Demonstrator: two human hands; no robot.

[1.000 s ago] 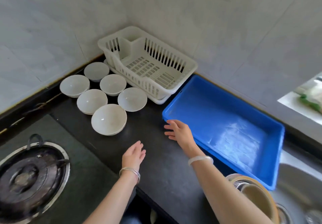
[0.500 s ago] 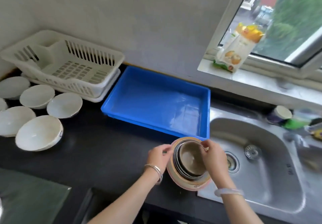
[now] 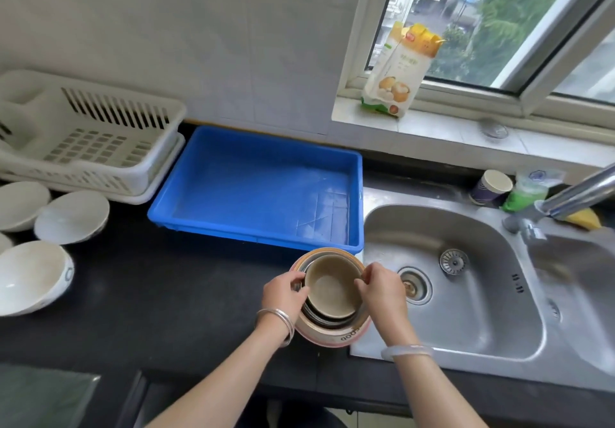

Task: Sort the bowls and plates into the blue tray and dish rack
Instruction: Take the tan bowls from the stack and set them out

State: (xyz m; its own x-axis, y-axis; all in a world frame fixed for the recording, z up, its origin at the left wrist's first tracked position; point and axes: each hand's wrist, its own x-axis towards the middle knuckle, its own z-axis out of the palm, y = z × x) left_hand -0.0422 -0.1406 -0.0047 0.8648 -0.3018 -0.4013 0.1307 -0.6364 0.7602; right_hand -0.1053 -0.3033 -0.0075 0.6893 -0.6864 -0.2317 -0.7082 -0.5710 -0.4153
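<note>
My left grip (image 3: 286,293) and right grip (image 3: 382,289) pinch opposite sides of the tan round bowl (image 3: 331,291) topping a stack of nested dishes (image 3: 332,334) on the black bench (image 3: 166,294), just before the blue plastic tray (image 3: 259,188), beside the steel sink (image 3: 432,228). White ceramic bowls (image 3: 71,216) sit leftward, near the white slotted plastic dish rack (image 3: 83,138).

Soft daylight from the white-framed window (image 3: 492,38) at upper right leaves the scene evenly bright, with only faint shadows. Pale glare streaks the floor of the blue plastic tray (image 3: 259,191) and the stainless steel sink basin (image 3: 472,308). Wide-angle bending curves the edges; the chrome tap (image 3: 580,191) at right and the white round bowls (image 3: 71,216) at left look smeared.
</note>
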